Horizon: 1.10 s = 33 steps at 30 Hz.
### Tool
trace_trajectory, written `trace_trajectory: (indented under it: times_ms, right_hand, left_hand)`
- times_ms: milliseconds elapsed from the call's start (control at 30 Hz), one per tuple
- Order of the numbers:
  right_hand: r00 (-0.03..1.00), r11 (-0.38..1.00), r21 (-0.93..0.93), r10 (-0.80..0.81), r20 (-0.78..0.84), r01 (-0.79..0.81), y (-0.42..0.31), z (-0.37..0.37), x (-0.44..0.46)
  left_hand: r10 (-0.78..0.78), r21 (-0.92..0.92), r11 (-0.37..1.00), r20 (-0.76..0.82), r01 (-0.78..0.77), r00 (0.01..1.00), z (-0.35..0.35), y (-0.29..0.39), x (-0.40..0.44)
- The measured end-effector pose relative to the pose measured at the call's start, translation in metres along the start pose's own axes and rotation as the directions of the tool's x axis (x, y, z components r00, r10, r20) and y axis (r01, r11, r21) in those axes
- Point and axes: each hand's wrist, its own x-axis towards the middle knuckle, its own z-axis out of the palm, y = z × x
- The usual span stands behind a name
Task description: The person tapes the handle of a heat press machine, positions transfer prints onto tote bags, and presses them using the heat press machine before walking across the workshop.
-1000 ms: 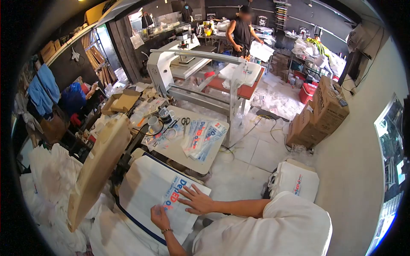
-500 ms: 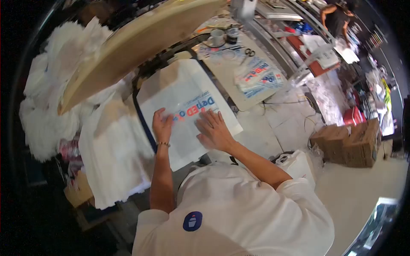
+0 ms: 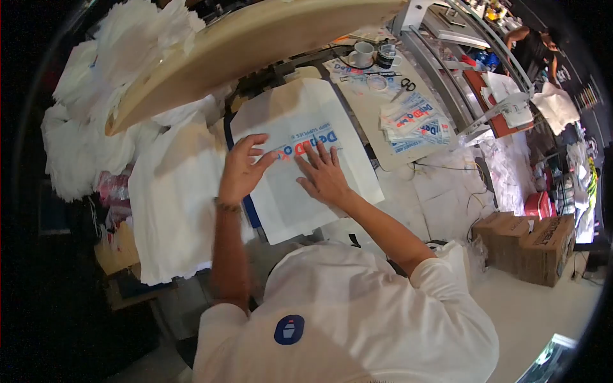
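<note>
My right hand (image 3: 324, 175) lies open, fingers spread, below the lettering (image 3: 298, 149) on a white sheet (image 3: 300, 210); the line slants away rightward from my nearer left hand (image 3: 244, 169), half-curled, its grip impossible to tell.

One large printed white sheet (image 3: 287, 182), one pair of scissors (image 3: 403, 89), one red container (image 3: 538, 205) and one co-worker (image 3: 535, 54) show.

Lone head cam, wide fisheye, facing fwd & down, nr, above wearer's shirt (image 3: 377, 319) & white printed piece (image 3: 283, 185)
</note>
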Motion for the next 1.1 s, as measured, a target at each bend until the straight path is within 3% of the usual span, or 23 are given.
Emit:
trace_trajectory:
  times_ms: [67,133,200,267,333,400,500,600,800,1100]
  right_hand:
    - [1.000,1.000,0.004,-0.028,-0.004,0.028,0.001,0.000,0.004]
    - [1.000,1.000,0.003,-0.024,-0.012,0.024,0.002,0.001,0.006]
    - [1.000,1.000,0.016,-0.024,-0.009,0.024,0.003,0.003,0.007]
    - [1.000,1.000,0.022,-0.011,-0.011,0.011,0.005,0.003,0.005]
    - [0.999,1.000,0.021,-0.017,-0.028,0.018,0.004,0.002,0.004]
    - [0.999,1.000,0.024,-0.007,-0.032,0.008,0.004,0.000,0.003]
    - [0.999,1.000,0.019,-0.005,-0.041,0.005,0.004,-0.001,0.002]
    - [0.999,1.000,0.007,-0.008,-0.048,0.008,0.005,0.000,0.003]
    - [0.998,1.000,0.000,-0.010,-0.070,0.010,0.006,0.004,0.002]
    - [0.996,0.999,0.017,-0.030,-0.078,0.031,0.004,-0.001,-0.001]
  left_hand:
    - [0.342,-0.005,0.938,0.187,-0.347,0.921,-0.037,0.098,-0.022]
    - [0.473,0.077,0.848,0.337,-0.524,0.814,-0.072,0.165,-0.034]
    - [0.466,0.328,0.768,0.303,-0.551,0.831,-0.104,0.217,-0.041]
    - [0.611,0.726,0.479,0.128,-0.494,0.781,-0.127,0.261,-0.029]
    - [0.738,0.812,0.237,0.208,-0.534,0.642,-0.185,0.297,0.022]
    - [0.733,0.859,0.147,0.239,-0.491,0.637,-0.214,0.316,0.071]
    - [0.580,0.885,0.175,0.261,-0.431,0.772,-0.209,0.323,0.114]
    - [0.450,0.885,0.210,0.290,-0.416,0.845,-0.195,0.315,0.134]
    - [0.382,0.877,0.267,0.284,-0.399,0.879,-0.181,0.309,0.134]
    - [0.399,0.868,0.345,0.209,-0.357,0.893,-0.176,0.312,0.110]
